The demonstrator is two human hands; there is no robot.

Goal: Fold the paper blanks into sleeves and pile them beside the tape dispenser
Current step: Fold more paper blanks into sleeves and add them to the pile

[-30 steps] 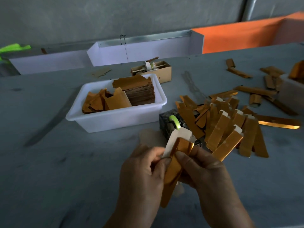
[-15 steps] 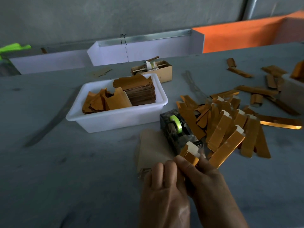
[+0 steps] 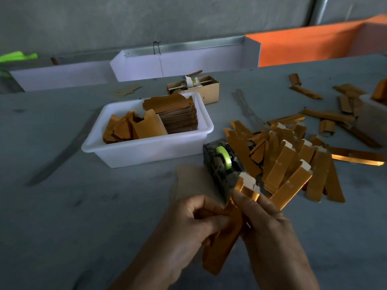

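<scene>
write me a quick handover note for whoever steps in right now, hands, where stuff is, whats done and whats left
Left hand: pinches the middle of the gold sleeve in progress.
Right hand: pinches the same sleeve near its top end, close to the tape dispenser.
Blanks: a stack of flat blanks sits in the white tub, left of the dispenser; one blank lies on the table in front of it.
Done: a pile of folded sleeves lies right of the dispenser.
Left: finish this sleeve, add it to the pile, then work through the tub.
</scene>
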